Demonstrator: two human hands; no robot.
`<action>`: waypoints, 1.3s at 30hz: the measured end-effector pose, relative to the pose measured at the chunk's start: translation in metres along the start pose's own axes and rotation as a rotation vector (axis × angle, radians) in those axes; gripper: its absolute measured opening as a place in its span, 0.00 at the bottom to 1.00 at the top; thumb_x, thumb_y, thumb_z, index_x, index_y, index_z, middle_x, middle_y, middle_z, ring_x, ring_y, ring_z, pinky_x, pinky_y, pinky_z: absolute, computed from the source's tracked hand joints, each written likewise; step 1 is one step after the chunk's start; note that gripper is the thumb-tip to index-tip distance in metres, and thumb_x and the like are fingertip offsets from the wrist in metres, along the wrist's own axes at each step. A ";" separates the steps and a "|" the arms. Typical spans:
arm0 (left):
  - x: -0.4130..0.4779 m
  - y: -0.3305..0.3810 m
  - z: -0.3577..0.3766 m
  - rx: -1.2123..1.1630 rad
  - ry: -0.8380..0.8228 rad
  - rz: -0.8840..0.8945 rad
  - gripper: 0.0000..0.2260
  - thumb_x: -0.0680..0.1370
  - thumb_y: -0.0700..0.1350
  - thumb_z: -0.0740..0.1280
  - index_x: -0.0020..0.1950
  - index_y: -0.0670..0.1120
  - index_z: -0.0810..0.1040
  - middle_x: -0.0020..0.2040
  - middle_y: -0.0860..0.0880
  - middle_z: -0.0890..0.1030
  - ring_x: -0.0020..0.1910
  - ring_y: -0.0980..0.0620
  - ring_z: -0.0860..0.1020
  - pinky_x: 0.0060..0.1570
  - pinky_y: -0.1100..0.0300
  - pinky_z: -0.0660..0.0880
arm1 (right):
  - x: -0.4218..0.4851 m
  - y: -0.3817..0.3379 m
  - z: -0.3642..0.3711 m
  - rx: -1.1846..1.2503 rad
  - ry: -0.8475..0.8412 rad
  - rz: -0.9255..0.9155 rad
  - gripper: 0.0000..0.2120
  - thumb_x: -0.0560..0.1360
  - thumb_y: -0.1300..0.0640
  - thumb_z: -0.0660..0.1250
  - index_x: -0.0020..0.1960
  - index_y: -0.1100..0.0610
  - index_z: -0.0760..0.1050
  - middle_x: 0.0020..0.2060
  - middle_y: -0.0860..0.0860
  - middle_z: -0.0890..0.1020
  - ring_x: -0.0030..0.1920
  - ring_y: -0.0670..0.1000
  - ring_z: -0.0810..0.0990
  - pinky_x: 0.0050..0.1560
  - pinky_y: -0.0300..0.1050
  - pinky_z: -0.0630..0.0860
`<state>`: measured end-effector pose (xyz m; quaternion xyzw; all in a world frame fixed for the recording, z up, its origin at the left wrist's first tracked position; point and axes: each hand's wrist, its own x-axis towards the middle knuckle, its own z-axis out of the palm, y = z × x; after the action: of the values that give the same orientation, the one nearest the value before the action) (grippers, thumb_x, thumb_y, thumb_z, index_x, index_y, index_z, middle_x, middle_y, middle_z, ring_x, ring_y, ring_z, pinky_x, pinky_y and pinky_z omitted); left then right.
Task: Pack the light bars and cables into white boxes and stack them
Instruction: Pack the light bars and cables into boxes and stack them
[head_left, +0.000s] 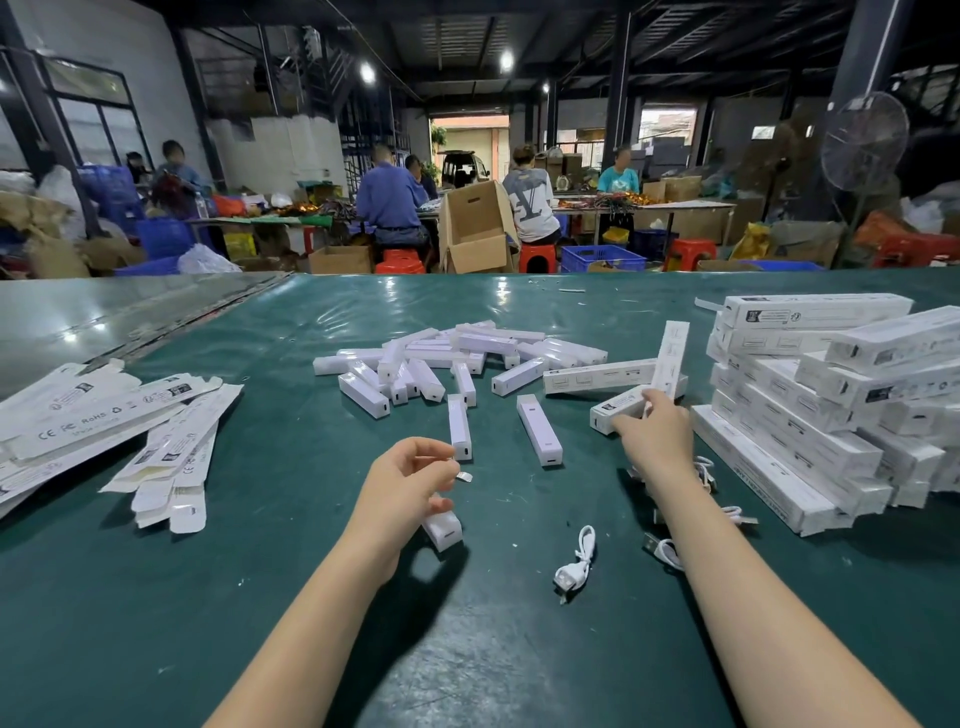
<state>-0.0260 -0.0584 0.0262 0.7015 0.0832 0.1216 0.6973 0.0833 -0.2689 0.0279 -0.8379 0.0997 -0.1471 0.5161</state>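
Left forearm (322, 613) rises from the bottom edge over the green table (234, 597) with the wrist bent. The left hand (410, 480) curls its fingers around a light bar (443, 526), whose near end pokes out below the palm. A small metal plug (464, 477) shows at the fingertips; I cannot tell whether it is pinched. Right forearm (753, 597) stretches farther out, and the right hand (655, 434) grips the near end of a white box (613, 410) between thumb and fingers. 2 single bars (460, 426) lie just beyond the left hand, with the heap of loose light bars (441, 358) behind them. 1 coiled cable (577, 561) lies between the arms. At right sits a stack of closed boxes (810, 415), contents hidden; flat box blanks (104, 415) lie at left.
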 end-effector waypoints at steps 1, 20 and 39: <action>0.001 0.000 -0.001 0.002 0.011 0.004 0.06 0.75 0.35 0.66 0.43 0.45 0.77 0.38 0.50 0.77 0.37 0.54 0.75 0.29 0.69 0.73 | 0.000 -0.001 0.000 -0.014 -0.011 0.004 0.11 0.71 0.60 0.66 0.52 0.59 0.70 0.61 0.60 0.66 0.53 0.60 0.71 0.55 0.50 0.69; 0.023 -0.018 -0.107 1.307 0.466 -0.388 0.19 0.77 0.53 0.56 0.66 0.50 0.70 0.67 0.44 0.66 0.68 0.43 0.61 0.62 0.50 0.59 | -0.054 -0.010 0.043 -0.138 -0.244 -0.512 0.09 0.71 0.66 0.62 0.41 0.56 0.79 0.40 0.46 0.75 0.41 0.47 0.72 0.40 0.38 0.61; 0.014 -0.001 -0.067 1.393 0.160 -0.217 0.07 0.76 0.49 0.60 0.53 0.52 0.70 0.59 0.47 0.69 0.58 0.45 0.72 0.55 0.54 0.67 | -0.055 -0.006 0.039 -0.049 -0.179 -0.413 0.12 0.70 0.66 0.63 0.35 0.50 0.75 0.27 0.45 0.76 0.32 0.47 0.73 0.33 0.36 0.65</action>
<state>-0.0316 0.0095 0.0262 0.9610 0.2621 0.0210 0.0862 0.0457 -0.2166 0.0088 -0.8625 -0.1168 -0.1722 0.4614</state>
